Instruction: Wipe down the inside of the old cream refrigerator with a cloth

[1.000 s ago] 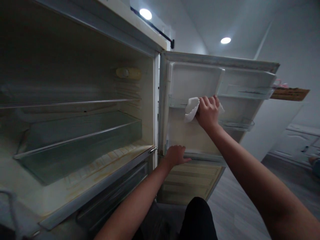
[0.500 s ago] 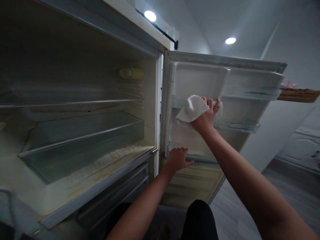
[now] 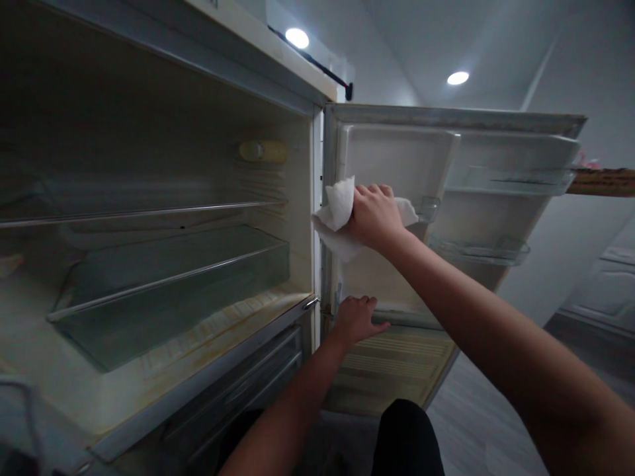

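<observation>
My right hand (image 3: 374,215) is closed on a white cloth (image 3: 337,211) and presses it against the inner face of the open fridge door (image 3: 397,155), close to the hinge edge. Lower down, my left hand (image 3: 358,318) grips the bottom edge of that door near the hinge, fingers curled over the rim. The door carries clear plastic door shelves (image 3: 479,251) on its right half.
The fridge interior (image 3: 163,264) at left has glass shelves and a stained floor panel, with a yellowish lamp cover (image 3: 262,151) on its back wall. A lower door with a ribbed panel (image 3: 391,367) hangs below. White cabinets (image 3: 602,291) stand at far right.
My right hand has carried the cloth leftward across the door's inner face, from the middle shelf area to the hinge side. The left hand has kept its hold on the door's bottom edge.
</observation>
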`<action>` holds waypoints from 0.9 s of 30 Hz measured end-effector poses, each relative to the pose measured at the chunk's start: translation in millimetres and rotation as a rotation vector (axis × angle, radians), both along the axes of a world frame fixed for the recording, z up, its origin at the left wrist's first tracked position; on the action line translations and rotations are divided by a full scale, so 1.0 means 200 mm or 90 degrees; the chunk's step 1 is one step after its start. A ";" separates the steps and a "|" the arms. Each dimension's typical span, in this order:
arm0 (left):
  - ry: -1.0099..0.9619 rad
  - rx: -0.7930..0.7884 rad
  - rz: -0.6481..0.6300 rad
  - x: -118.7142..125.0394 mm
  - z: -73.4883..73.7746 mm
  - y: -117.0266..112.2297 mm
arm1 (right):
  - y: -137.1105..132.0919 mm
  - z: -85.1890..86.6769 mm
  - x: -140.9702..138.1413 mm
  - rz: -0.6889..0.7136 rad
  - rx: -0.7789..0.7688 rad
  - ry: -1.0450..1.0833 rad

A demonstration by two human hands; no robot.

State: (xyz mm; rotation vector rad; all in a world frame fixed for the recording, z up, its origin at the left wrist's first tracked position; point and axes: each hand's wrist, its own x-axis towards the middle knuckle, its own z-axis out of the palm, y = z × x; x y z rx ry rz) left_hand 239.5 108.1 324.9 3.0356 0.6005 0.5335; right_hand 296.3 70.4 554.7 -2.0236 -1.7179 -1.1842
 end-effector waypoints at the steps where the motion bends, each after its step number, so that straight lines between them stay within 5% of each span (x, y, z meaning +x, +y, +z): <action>1: 0.004 -0.001 -0.001 0.00 0.00 0.00 | 0.01 0.04 0.00 0.003 -0.023 0.012; 6: 0.005 0.006 0.000 -0.01 0.00 0.00 | 0.05 0.19 0.03 -0.030 -0.131 0.071; 16: -0.007 0.030 0.003 -0.02 0.01 -0.01 | -0.10 0.22 0.22 -0.057 -0.225 0.004; 22: -0.006 0.024 -0.002 -0.02 0.03 -0.02 | -0.26 0.07 0.33 -0.118 -0.091 -0.066; 27: -0.008 0.030 0.003 0.01 0.01 -0.03 | -0.16 -0.09 0.26 -0.148 0.091 -0.100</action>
